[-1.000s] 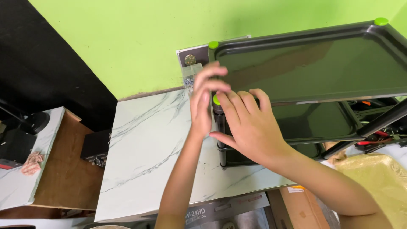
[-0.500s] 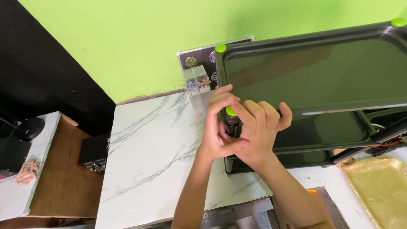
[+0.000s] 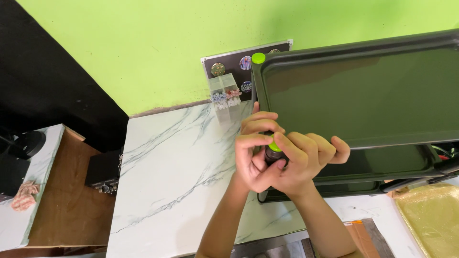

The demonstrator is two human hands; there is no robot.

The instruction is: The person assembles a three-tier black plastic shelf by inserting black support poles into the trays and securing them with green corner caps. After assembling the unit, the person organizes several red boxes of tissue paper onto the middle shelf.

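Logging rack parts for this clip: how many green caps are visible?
2: one green cap on the top tray's back-left corner, another between both hands' fingers. Others may be hidden.

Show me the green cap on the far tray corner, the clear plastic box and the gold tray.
green cap (image 3: 258, 58), head view, its top.
clear plastic box (image 3: 225, 98), head view, front wall.
gold tray (image 3: 430, 217), head view, bare inner surface.
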